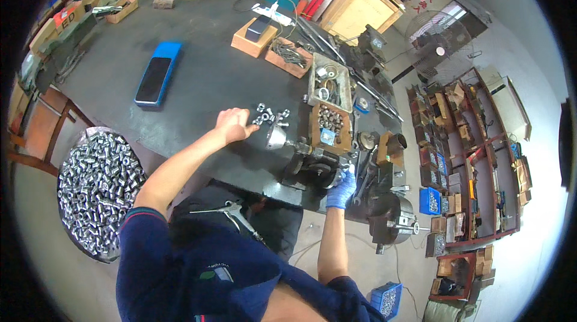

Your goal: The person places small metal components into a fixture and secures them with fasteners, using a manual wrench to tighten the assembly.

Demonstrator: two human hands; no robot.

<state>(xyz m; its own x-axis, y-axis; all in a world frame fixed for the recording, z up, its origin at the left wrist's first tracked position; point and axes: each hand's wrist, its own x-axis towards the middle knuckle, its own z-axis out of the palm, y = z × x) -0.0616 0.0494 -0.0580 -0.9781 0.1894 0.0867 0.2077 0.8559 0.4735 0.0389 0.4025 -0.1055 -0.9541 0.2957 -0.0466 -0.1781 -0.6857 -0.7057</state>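
My bare left hand (pixel 233 125) is closed just above the dark table, beside a loose group of shiny metal fittings (pixel 264 119). Its curled fingers hide whatever may be in them. To the right of those fittings, a silver chuck (pixel 277 137) sits on the left end of a small dark bench fixture (pixel 308 164) at the table's near edge. My right hand (pixel 341 190), in a blue glove, is closed around the fixture's right end, at what looks like its handle; the grip is partly hidden. An air blow gun (pixel 231 211) lies below the table edge, near my body.
A large round container of metal fittings (pixel 99 193) stands at the left. On the table are a blue-cased device (pixel 157 75), a wooden box of small fittings (pixel 330 125), a parts tray (pixel 332 81) and long tools (pixel 378 101). Another chuck (pixel 392 217) is at the right edge.
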